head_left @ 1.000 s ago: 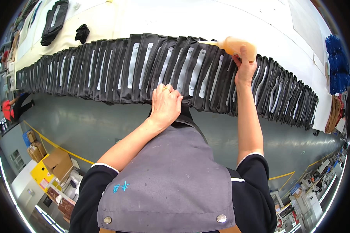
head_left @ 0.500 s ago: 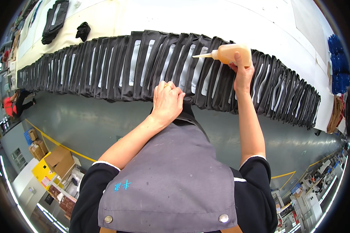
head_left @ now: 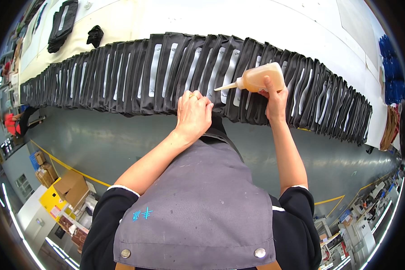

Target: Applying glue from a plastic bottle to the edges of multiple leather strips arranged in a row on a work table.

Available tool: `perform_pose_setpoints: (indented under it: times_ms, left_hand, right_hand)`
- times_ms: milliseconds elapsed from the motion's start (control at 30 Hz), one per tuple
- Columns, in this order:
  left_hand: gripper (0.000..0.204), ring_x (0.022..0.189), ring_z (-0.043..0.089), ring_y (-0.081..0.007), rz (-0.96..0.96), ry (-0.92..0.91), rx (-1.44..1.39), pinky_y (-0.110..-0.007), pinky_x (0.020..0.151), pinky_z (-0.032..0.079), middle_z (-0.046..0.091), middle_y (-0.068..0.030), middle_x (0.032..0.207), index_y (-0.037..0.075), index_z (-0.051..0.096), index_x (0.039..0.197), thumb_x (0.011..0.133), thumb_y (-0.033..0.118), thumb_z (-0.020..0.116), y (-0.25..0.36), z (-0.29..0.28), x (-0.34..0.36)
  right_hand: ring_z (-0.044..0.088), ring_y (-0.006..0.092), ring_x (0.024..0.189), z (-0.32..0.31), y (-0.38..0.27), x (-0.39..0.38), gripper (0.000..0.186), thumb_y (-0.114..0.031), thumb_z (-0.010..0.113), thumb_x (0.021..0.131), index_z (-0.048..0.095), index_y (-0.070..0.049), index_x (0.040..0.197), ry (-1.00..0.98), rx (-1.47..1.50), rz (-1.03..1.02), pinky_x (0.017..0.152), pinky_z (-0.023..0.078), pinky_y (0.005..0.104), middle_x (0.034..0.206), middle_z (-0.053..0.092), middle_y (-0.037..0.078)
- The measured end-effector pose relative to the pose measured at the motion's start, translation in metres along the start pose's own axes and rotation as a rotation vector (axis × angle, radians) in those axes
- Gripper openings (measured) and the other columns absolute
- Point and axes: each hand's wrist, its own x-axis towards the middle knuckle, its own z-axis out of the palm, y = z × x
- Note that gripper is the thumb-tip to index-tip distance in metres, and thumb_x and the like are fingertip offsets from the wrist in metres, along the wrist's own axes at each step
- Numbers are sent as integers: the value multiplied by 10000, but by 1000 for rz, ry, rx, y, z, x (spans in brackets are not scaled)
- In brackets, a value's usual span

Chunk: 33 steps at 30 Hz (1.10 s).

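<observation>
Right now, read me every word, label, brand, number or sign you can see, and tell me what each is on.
Grey apron: blue characters, which I won't copy out.
Yellow panel, lower left: pale label, too small to read.
Pale strips on the black pieces: tiny dark marks, too small to read.
Squeeze bottle in the right hand: no lettering I can make out.

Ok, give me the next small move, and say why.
Probably draw the right hand slightly towards the apron, bringing the bottle along: the tip of its nozzle appears over the dark folded pieces, short of their near edge, with the left hand close by at that edge.
</observation>
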Motion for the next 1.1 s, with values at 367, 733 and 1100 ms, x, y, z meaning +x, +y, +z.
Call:
perform_pose_setpoints:
  times_ms: [367, 733, 1100]
  left_hand:
    - [94, 826, 500, -273, -4, 32, -30, -393, 753, 396, 572, -82, 796, 26, 667, 785, 804, 112, 634, 3, -3, -1]
    - [132, 879, 493, -238, 303, 39, 95, -368, 749, 383, 574, -46, 842, 78, 640, 773, 749, 190, 707, 26, 20, 2]
    - [129, 591, 627, -156, 13, -320, -457, -308, 559, 462, 638, -96, 655, -9, 624, 852, 854, 120, 628, 38, 24, 33]
  right_hand:
    - [612, 106, 868, -19, -4, -33, 462, -369, 697, 829, 566, -31, 1115, -2, 67, 94, 676, 516, 241, 972, 616, 38]
    - [576, 247, 1050, -76, -17, -38, 491, -279, 758, 758, 570, -17, 1129, 45, 1706, 107, 743, 581, 272, 1102, 602, 121]
    - [571, 205, 1067, -60, 8, -116, 565, -423, 599, 886, 424, -68, 1290, 495, 630, -118, 836, 521, 311, 1212, 545, 81]
